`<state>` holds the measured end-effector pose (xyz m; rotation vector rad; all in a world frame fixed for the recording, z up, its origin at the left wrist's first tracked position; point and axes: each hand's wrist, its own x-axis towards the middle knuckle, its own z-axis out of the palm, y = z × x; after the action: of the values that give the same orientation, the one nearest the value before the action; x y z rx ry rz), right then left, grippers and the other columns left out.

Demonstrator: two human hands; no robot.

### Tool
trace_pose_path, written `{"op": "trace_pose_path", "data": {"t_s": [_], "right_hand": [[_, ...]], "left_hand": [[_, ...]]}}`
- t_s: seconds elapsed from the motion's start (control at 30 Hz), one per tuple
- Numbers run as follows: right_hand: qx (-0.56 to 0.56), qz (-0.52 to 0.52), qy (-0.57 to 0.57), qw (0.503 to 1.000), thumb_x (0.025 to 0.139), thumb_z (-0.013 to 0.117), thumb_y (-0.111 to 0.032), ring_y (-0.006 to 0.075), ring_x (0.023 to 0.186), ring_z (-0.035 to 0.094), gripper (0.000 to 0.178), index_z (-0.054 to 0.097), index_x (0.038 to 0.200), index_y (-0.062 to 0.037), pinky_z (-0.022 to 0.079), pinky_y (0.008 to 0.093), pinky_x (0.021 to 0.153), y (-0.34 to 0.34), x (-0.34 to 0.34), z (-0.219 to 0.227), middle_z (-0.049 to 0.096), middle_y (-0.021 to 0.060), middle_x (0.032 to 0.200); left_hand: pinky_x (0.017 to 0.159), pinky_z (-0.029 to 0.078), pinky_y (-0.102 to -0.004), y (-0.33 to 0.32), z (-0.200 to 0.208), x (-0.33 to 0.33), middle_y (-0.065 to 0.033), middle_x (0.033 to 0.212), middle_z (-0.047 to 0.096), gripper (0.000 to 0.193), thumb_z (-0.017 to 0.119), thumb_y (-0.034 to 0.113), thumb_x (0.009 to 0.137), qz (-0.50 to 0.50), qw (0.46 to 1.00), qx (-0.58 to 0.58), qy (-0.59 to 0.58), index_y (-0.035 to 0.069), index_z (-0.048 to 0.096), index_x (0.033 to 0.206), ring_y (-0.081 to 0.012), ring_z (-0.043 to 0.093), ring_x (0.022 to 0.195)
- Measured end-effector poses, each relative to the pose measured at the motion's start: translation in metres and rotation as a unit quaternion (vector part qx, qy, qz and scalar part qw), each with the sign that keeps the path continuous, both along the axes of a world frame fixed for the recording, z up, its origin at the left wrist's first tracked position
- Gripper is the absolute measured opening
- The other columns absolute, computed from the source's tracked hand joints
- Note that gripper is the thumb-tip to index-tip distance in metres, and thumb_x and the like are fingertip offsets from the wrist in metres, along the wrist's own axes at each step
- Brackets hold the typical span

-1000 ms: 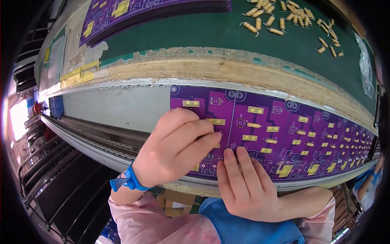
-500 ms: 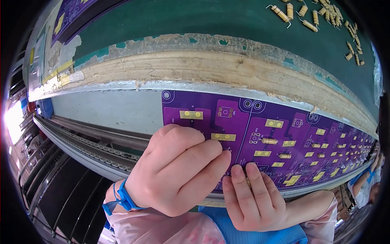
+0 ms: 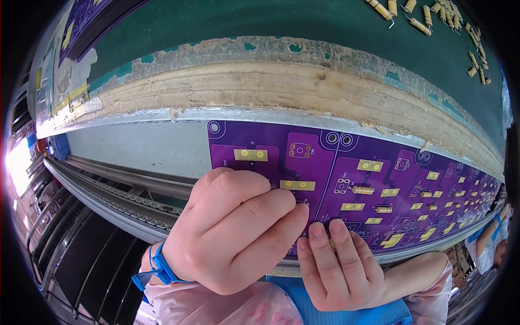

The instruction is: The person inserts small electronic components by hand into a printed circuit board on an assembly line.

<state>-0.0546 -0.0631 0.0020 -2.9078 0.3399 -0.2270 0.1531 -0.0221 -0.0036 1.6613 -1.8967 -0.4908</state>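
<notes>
My left hand point(image 3: 233, 233), a blue strap point(image 3: 162, 269) round its wrist, rests over the near left end of a purple circuit board point(image 3: 260, 136). Its fingers are curled and pressed together, hiding whatever they pinch. Beside it, my right hand point(image 3: 341, 265) has its fingertips at the board's near edge. Those fingers are bent and close together; a thin yellowish sliver shows between two of them, too little to name. To the right of the hands, a tan banded resistor point(image 3: 362, 190) and another resistor point(image 3: 383, 209) lie on the board among yellow pads.
Behind the board runs a worn wooden ledge point(image 3: 244, 81) with a metal edge. Loose resistors point(image 3: 420, 26) are scattered on the green surface point(image 3: 216, 27) beyond. A conveyor chain rail point(image 3: 119, 201) stretches along the left. Another person's arm point(image 3: 486, 238) shows at far right.
The whole view has shifted slightly, with the loose resistors now nearer the upper right rim. Both hands keep nearly the same pose and place over the board.
</notes>
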Motion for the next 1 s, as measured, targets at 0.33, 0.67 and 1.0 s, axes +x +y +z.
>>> {"op": "trace_pose_path", "data": {"t_s": [0.33,0.67,1.0], "right_hand": [[0.008,0.001,-0.008,1.0,0.089,0.064,-0.011,0.0328,0.107,0.068,0.016,0.073,0.1,-0.0052,0.061,0.0325,0.067,0.0011,0.0004,0.0023,0.068,0.0166,0.118],[-0.018,-0.014,0.028,0.999,0.094,0.049,-0.024,0.0207,0.114,0.065,0.032,0.071,0.108,-0.0056,0.054,0.0288,0.079,0.001,0.0008,0.0025,0.068,0.0052,0.12],[-0.004,0.007,-0.001,1.0,0.091,0.057,-0.012,0.0315,0.108,0.068,0.021,0.072,0.105,-0.0057,0.059,0.0309,0.067,-0.0004,-0.0009,-0.0008,0.069,0.0138,0.118]], "left_hand": [[0.061,0.046,-0.0305,0.0008,0.0065,-0.0025,-0.0058,0.082,0.066,0.035,0.066,0.016,0.05,0.024,1.0,0.001,-0.009,0.003,0.074,0.082,-0.0217,0.055,0.074],[0.057,0.042,-0.0315,0.0023,0.0051,-0.0043,-0.0055,0.081,0.064,0.037,0.069,0.018,0.048,0.002,0.998,-0.01,-0.068,0.003,0.073,0.082,-0.0216,0.053,0.072],[0.059,0.041,-0.0317,0.002,0.009,-0.0043,-0.0031,0.082,0.064,0.037,0.069,0.018,0.049,0.032,0.995,-0.015,-0.096,0.005,0.074,0.084,-0.0209,0.052,0.074]]}}
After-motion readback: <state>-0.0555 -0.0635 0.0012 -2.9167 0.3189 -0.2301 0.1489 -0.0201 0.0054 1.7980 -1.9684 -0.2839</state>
